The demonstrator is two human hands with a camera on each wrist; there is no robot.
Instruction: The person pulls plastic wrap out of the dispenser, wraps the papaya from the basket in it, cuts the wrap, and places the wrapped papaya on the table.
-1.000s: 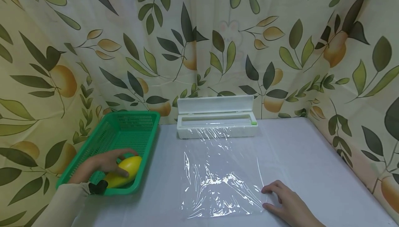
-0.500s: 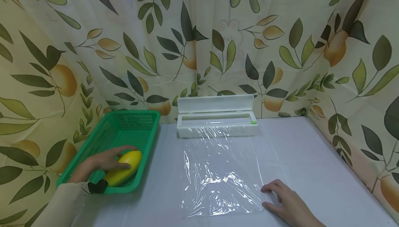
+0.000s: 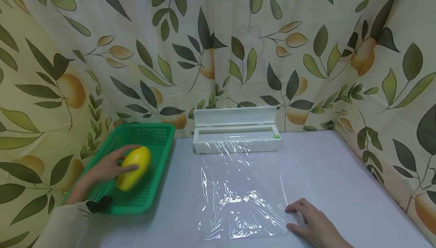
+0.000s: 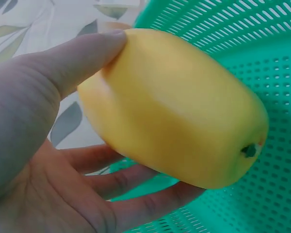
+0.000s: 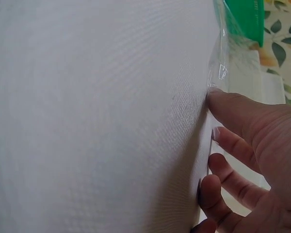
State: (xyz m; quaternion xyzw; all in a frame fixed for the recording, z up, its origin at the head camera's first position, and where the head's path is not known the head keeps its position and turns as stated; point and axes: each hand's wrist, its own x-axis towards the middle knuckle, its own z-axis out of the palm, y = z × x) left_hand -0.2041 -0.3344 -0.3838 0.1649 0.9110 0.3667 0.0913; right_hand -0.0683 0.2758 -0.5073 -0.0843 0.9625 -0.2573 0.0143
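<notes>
The left hand (image 3: 108, 167) holds a smooth yellow, oblong fruit (image 3: 142, 159), thumb along one flank and fingers bent under the other. The fruit sits within the left hand's reach of the perforated green plastic basket (image 3: 150, 127), over its floor; whether it touches that floor cannot be told. A small dark spot (image 4: 250, 150) marks the end farthest from the palm.

The fruit looks firm and probably keeps its shape in the grip; whether it is real or a model, and so heavy or light, is unclear. Its glossy skin may slip, so a hold across the broad middle should serve better than one near the tapered end.

The right hand (image 3: 315, 221) rests with thumb and fingers apart, fingertips touching the near right edge of the clear plastic film (image 3: 245, 199). The film is thin, limp and wrinkled, likely to cling and crease, and best taken by its corners.

Ahead and to the left of the right hand, the long white box (image 3: 265, 146) stands on the white-covered worktop (image 3: 340, 187), its lid (image 3: 235, 116) raised. The film runs out over the box's front wall. Inside the basket, beside the left hand, only the fruit can be made out.
</notes>
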